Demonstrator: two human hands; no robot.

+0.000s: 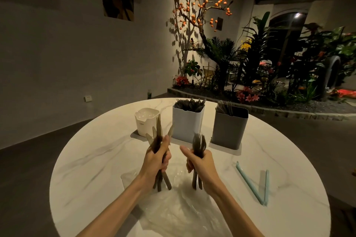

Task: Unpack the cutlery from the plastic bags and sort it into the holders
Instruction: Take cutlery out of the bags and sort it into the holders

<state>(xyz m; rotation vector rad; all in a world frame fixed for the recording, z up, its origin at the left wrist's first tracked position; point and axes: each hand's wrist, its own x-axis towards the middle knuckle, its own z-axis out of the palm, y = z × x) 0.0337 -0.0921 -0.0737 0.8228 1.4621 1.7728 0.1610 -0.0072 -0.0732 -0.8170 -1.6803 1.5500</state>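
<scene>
Left hand (156, 159) gripping knives (159, 132), right hand (200, 163) apparently forks (199, 143)

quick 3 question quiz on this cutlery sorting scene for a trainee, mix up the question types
1. True or false: the left hand grips a bunch of knives.
2. Which holder shows no cutlery inside? A white holder B light blue holder C grey holder
3. Fill in: the right hand grips a bunch of ____.

Key: 1 true; 2 A; 3 forks

Both forearms are bare to the frame's edge, with no sleeves, rings or watch visible.
</scene>
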